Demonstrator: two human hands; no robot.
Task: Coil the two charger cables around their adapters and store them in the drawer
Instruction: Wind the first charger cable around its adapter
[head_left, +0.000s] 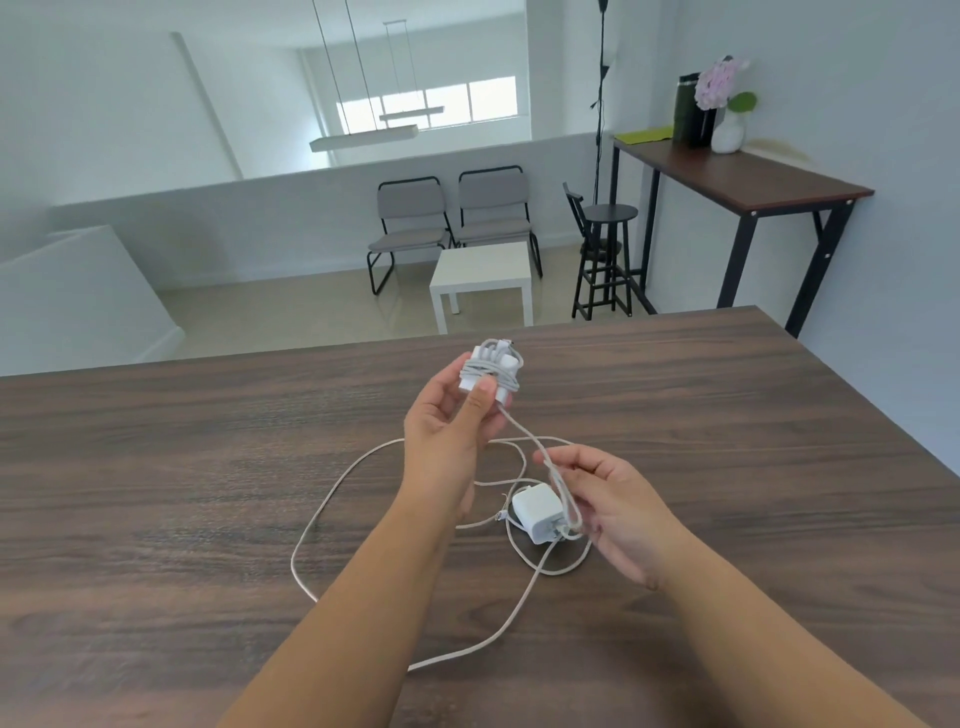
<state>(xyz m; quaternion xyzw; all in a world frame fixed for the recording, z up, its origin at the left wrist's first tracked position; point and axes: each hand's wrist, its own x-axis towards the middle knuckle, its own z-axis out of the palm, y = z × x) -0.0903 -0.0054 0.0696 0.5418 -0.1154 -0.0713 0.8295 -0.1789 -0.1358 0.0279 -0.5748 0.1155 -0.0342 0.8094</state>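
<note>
My left hand (457, 421) holds a white adapter (491, 371) above the dark wooden table (208, 467), with several turns of white cable wound around it. The free end of that cable (524, 431) runs down and right to my right hand (618, 509), which pinches a loop of it. A second white adapter (537, 512) lies flat on the table just left of my right hand. Its long pale cable (332, 499) sprawls uncoiled in wide loops across the tabletop. No drawer is in view.
Beyond the table's far edge stand two grey chairs (452, 218), a small white side table (483, 280) and a black stool (605, 249). A tall dark-topped table (753, 182) at the right wall carries a vase of flowers (727, 114).
</note>
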